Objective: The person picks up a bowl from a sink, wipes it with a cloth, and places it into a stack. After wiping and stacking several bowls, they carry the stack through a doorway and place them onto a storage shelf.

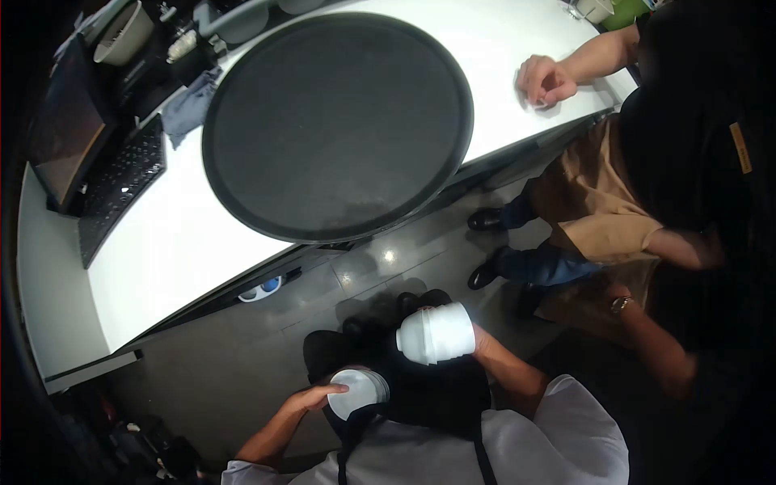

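My left hand (318, 396) is closed on a short stack of small white saucers (356, 393), with the thumb lying over the top one. A nested stack of white bowls (437, 334) is tipped on its side in my right hand (480, 339), whose fingers are mostly hidden behind it. Both stacks are held in front of my dark apron, low and apart from the counter. Ahead of me, a large round black tray (339, 121) rests on the white counter (202, 267), its near edge overhanging the front.
At left on the counter are a keyboard (121, 190), a monitor (73, 137) and a grey-blue cloth (190, 105). To the right, a co-worker's hand (546, 82) is over the counter; tan aprons (602, 194) and an arm with a watch (621, 305) are close by.
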Demonstrator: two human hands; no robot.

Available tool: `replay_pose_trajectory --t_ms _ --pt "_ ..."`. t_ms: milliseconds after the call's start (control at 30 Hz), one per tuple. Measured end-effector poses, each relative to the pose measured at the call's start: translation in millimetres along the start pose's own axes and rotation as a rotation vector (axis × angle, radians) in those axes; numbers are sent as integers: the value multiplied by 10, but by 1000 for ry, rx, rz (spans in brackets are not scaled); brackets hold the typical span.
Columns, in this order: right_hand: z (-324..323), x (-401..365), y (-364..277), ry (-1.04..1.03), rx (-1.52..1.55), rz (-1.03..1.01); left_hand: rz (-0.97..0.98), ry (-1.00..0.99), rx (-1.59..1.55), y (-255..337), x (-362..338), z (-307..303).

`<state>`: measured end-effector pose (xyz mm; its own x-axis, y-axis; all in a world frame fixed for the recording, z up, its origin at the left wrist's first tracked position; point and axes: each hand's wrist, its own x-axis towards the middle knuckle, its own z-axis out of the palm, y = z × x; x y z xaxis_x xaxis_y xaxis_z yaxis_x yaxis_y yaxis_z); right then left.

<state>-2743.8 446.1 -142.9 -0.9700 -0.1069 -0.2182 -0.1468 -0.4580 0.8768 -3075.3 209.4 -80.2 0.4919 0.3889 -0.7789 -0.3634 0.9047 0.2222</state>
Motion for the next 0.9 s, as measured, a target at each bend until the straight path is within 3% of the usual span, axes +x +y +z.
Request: replay_pose_trajectory --t_ms 67,167,267,300,433,467,533,667,767,800,867,900 --pt "-42 116 -246 27 -641 -206 -78 26 100 -199 443 -442" --pt "-258 291 -722 -126 -538 -274 -23 -33 -53 -167 939 -857" --pt "-409 471 -1294 -220 -567 -254 329 -163 -213 -39 1374 -1038" --pt "-451 527 -1477 -250 -585 -234 315 -98 -289 38 1487 -1044" --pt "-630 699 -2082 -267 -819 -373 676 -81 -360 180 1984 -1156" --pt "-667 735 -2171 -320 -884 -394 772 -42 -342 226 2086 -1158" --pt "-721 797 -2257 -424 -1005 -436 1052 -187 -196 423 2223 -1035" --pt "-738 861 -2308 -503 -1012 -487 1211 -160 -155 689 2426 -1034" --pt "-688 837 -2261 -475 -1071 -588 1150 -200 -477 921 2378 -712" --pt "-629 822 -2192 -511 -973 -553 1132 -231 -419 1033 2365 -646" --pt "-572 794 -2225 -543 -1147 -744 1097 -363 -399 1277 2423 -500" --pt "-589 781 -2376 -555 -1296 -816 1097 -299 -306 1394 2483 -515"
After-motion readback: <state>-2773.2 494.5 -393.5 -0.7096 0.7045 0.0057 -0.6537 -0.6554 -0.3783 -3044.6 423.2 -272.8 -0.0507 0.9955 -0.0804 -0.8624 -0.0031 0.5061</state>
